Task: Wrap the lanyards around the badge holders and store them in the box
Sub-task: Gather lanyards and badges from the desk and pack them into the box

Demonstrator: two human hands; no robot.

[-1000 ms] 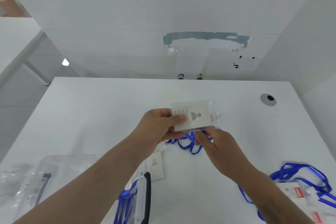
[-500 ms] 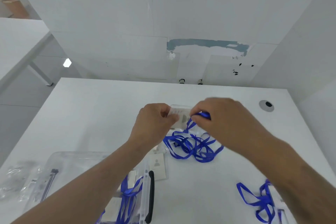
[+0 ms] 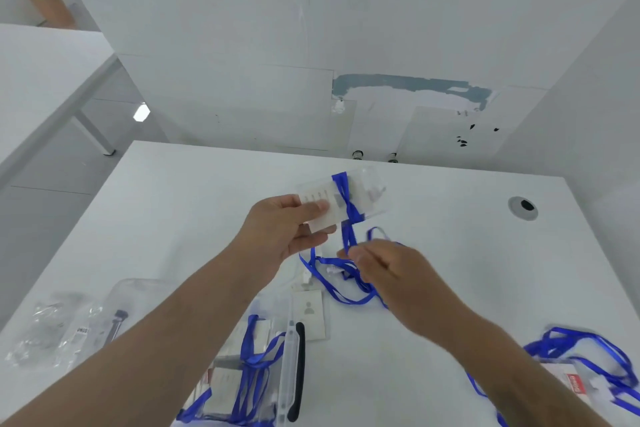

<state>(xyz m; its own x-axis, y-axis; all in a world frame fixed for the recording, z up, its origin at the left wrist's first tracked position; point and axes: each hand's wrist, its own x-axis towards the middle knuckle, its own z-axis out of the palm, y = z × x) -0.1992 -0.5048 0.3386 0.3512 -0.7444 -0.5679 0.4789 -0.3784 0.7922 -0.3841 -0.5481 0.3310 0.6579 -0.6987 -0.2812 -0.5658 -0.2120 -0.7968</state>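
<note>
Now the clear badge holder (image 3: 341,199) has one blue lanyard (image 3: 346,199) loop around it; before, none. Left hand (image 3: 284,232) grips it; right hand (image 3: 391,274) pinches the lanyard.

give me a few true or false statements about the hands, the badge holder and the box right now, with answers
1. The left hand holds the badge holder up above the table. True.
2. No lanyard crosses the held badge holder. False: the blue lanyard already crosses it.
3. The right hand holds the lanyard below the holder. True.
4. The clear box holds nothing. False: wrapped badge holders with blue lanyards lie in it.
5. Every lanyard is wrapped. False: a loose bundle lies on the table at the right.
</note>
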